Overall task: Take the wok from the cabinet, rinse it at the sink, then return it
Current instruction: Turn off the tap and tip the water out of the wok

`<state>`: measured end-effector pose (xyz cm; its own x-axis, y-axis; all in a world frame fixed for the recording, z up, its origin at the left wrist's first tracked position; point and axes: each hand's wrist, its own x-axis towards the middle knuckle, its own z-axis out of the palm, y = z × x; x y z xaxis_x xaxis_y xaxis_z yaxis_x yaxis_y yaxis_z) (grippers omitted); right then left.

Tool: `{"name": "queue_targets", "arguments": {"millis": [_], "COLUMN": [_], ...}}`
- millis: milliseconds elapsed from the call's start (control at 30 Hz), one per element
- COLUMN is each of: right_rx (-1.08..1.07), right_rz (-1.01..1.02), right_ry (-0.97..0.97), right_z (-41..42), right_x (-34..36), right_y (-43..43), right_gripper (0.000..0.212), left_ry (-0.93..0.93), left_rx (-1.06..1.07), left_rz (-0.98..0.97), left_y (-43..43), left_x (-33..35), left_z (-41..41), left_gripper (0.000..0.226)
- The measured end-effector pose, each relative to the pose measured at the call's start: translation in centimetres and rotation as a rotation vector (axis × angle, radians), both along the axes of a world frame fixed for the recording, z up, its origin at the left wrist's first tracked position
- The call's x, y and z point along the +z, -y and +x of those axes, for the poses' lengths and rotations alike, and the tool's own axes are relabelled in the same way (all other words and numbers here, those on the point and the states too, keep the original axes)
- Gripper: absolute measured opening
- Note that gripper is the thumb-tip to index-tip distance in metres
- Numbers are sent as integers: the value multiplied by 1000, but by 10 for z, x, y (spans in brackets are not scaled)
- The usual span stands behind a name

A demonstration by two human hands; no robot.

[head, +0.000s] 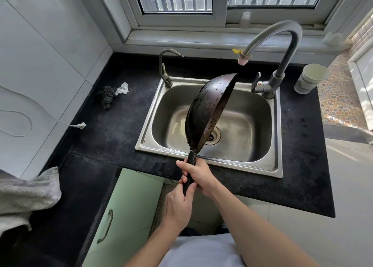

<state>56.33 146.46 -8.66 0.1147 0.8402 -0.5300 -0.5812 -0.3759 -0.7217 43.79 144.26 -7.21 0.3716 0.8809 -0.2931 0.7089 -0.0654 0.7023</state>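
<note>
Edgewise, wok point(207, 109) hides its inside — left hand point(177, 206), right hand point(198, 173) hold handle point(191, 159).

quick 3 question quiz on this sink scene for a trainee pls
1. The left hand and right hand both grip the wok handle. Which is nearer the pan? A left, B right, C level
2. Name the dark thing on the counter left of the sink.
3. True or false: the wok lies flat on the sink floor.

Key: 1 B. 2 The scourer. 3 False: it is held tilted on edge over the sink.
</note>
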Motion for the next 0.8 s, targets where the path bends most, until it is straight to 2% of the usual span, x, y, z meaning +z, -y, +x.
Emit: {"name": "queue_targets", "arguments": {"millis": [800], "right_rx": [3], "right_rz": [-19], "right_ry": [18], "right_z": [5], "right_x": [-2], "right_y": [3], "right_gripper": [24], "left_ry": [-36], "left_rx": [8], "left_rz": [-11], "left_y": [2], "left_x": [8], "left_z": [7], "left_gripper": [38]}}
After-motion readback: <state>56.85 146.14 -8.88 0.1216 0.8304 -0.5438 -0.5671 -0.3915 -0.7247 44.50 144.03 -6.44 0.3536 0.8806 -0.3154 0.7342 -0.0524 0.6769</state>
